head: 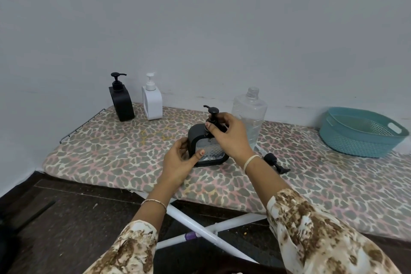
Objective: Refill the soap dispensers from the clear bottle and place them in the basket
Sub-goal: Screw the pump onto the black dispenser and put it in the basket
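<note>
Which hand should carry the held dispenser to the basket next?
Right, likely. The right hand grips the pump of the black dispenser, and the basket sits on that side. The left hand only steadies its base.

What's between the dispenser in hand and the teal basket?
In the head view, the clear bottle and a loose black pump lying on the board; beyond them the board is bare up to the basket.
</note>
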Demonstrator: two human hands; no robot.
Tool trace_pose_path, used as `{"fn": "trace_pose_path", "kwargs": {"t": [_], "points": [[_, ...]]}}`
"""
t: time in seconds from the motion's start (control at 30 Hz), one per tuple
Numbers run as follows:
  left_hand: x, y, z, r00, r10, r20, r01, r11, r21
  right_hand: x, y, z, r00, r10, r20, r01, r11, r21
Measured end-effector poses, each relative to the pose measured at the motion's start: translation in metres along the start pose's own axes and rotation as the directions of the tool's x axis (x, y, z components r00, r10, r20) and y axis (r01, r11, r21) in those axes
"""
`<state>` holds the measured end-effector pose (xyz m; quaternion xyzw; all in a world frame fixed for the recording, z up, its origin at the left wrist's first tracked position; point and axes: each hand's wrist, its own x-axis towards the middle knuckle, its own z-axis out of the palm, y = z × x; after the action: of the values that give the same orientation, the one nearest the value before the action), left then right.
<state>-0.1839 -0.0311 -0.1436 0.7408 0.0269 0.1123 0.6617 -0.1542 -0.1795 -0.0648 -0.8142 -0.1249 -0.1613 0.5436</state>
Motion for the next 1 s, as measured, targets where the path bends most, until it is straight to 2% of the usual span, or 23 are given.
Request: {"fn": "trace_pose_path", "kwargs": {"t": [0.13, 0.23, 0.47, 0.67, 0.77, 0.87, 1.0], "points": [[-0.005, 0.003, 0.003, 0.995, 0.076, -0.059, -0.07, 0.992, 0.109, -0.001, -0.005, 0.004, 0.991, 0.007, -0.134, -0.017, 0.997, -0.076], [-0.007, 0.006, 0.003, 0.996, 0.069, -0.054, -0.063, 0.991, 0.116, -0.005, -0.007, 0.006, 0.985, 0.033, -0.167, -0.043, 0.997, -0.057], [-0.008, 0.008, 0.003, 0.997, 0.069, -0.033, -0.066, 0.992, 0.106, -0.014, -0.005, -0.003, 0.996, 0.059, 0.067, -0.064, 0.994, 0.085], [-0.009, 0.008, 0.003, 0.998, 0.062, -0.026, -0.06, 0.994, 0.092, -0.009, -0.004, -0.001, 0.993, 0.039, -0.109, -0.043, 0.999, -0.032], [-0.008, 0.008, 0.002, 0.999, 0.04, 0.029, -0.042, 0.997, 0.068, -0.009, -0.005, 0.003, 0.985, 0.049, -0.166, -0.063, 0.995, -0.081], [-0.008, 0.01, -0.001, 0.995, 0.001, 0.098, -0.005, 0.999, 0.039, -0.006, -0.001, -0.001, 0.991, 0.076, -0.111, -0.079, 0.997, -0.023], [-0.009, 0.012, -0.002, 0.99, 0.0, 0.138, -0.004, 0.999, 0.033, -0.007, 0.0, -0.012, 0.989, 0.046, 0.143, -0.065, 0.989, 0.134]]}}
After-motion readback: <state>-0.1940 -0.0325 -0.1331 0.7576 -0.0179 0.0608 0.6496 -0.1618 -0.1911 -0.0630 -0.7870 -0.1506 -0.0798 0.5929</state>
